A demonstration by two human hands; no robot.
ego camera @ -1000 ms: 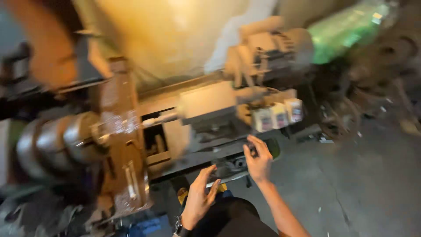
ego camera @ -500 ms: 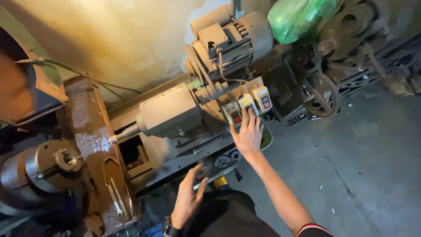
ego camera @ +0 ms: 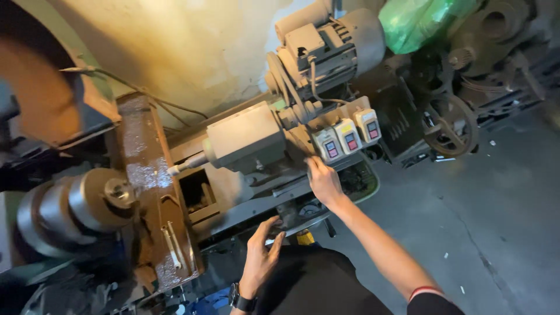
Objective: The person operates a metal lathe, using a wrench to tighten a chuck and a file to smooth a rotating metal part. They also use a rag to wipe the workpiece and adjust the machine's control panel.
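switch boxes (ego camera: 347, 139) (three, cream) under right hand (ego camera: 324, 182)

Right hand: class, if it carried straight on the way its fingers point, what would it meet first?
Probably the leftmost switch box of three on the machine; the right hand points up at it from just below, though depth is unclear.

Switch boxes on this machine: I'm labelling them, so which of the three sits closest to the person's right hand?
The leftmost switch box: the right hand reaches up just beneath it, while the other two sit further right.
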